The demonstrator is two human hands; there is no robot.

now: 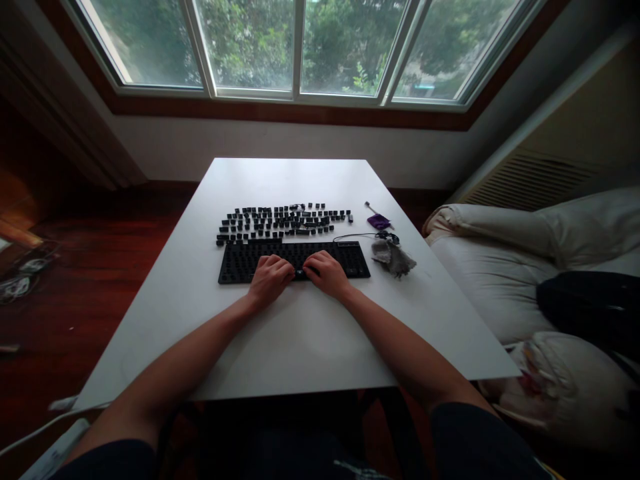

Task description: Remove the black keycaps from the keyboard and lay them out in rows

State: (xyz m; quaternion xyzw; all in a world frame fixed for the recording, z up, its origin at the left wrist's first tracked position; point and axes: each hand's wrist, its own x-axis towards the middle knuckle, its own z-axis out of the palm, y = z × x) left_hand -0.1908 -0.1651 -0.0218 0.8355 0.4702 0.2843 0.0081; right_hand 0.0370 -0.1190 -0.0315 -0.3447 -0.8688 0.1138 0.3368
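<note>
A black keyboard (239, 265) lies flat on the white table, its key rows dark and hard to make out in detail. Both my hands rest on its front edge near the middle. My left hand (273, 275) has curled fingers, the tips pressed at a small dark keycap (300, 273). From the other side, my right hand (325, 270) pinches at the same small piece with thumb and fingers bent; the fingertips partly hide it. Behind the keyboard, loose black keycaps (260, 223) stand in several rough rows.
On the white table (300, 340), right of the keyboard, lie a crumpled grey cloth (393, 258), a purple cloth (379, 221), a small brush-like stick (370, 207) and a black cable (387, 236). A cream sofa (490, 267) stands on the right, below a window (250, 47).
</note>
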